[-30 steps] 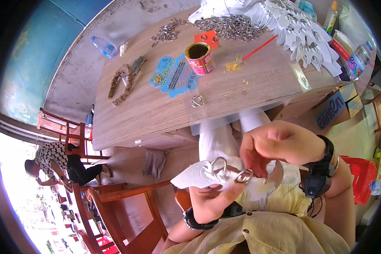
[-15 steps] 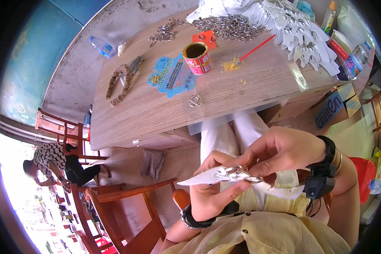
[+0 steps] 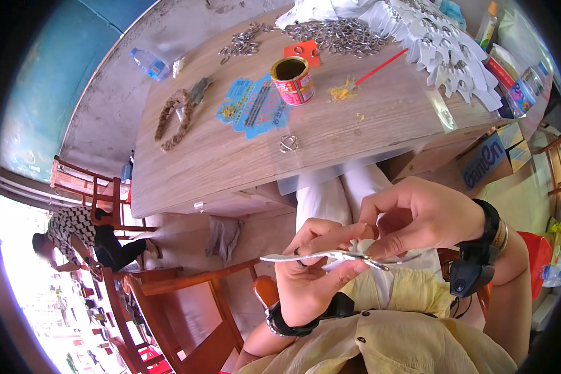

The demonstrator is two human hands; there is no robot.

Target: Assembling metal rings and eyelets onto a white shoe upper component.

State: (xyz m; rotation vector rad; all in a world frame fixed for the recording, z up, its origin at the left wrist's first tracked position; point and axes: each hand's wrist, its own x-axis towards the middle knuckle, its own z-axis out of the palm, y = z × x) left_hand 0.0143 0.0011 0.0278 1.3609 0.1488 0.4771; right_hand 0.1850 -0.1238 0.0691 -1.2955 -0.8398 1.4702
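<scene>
My left hand [image 3: 311,274] grips a flat white card cut-out [image 3: 280,257], seen edge-on, low over my lap. My right hand [image 3: 417,215] pinches a metal key ring [image 3: 355,257] against that card, fingertips meeting the left thumb. Both wrists wear dark bands. On the wooden table [image 3: 230,156] ahead lie one loose key ring [image 3: 288,144], a red tin can [image 3: 293,80], a blue cut-out card [image 3: 252,107] and a heap of metal rings [image 3: 336,34].
White cut-out cards [image 3: 442,37] are piled at the table's far right beside bottles and boxes. A cardboard box [image 3: 492,159] stands under the table edge. A wooden chair [image 3: 187,311] is at my left. A person [image 3: 81,234] bends over at the far left.
The white card has tipped from facing me to lying flat and edge-on. My right hand has lowered and spread over it, still pinching the metal ring.
</scene>
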